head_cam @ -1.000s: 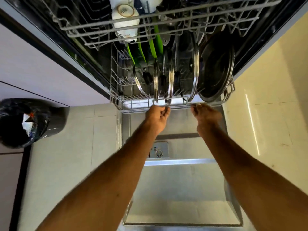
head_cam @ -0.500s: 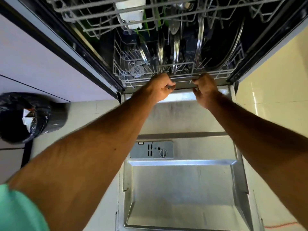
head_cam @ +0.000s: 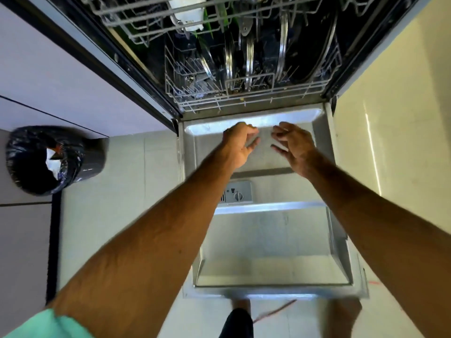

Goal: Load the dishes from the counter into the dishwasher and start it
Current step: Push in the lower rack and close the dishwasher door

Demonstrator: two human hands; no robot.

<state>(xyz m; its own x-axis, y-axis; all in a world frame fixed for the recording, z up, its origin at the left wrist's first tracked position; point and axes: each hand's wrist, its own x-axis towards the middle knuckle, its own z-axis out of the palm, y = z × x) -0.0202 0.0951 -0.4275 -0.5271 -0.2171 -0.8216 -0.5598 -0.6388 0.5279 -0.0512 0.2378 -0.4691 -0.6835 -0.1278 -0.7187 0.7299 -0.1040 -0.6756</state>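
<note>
Evidently held left hand (head_cam: 240,146) and right hand (head_cam: 297,148), fingers (head_cam: 251,131) slack and empty, above the open stainless-steel dishwasher door (head_cam: 268,240). Stood at its free edge, hinge beyond both hands.

Lower rack (head_cam: 249,101) is seen inside the dishwasher tub, loaded with upright metal-rimmed lids (head_cam: 283,45). Left hand (head_cam: 240,145) and right hand (head_cam: 296,148) are held above the open door (head_cam: 268,245), loosely curled, nothing gripped. Black-bagged bin (head_cam: 44,162) is seen at left.
</note>
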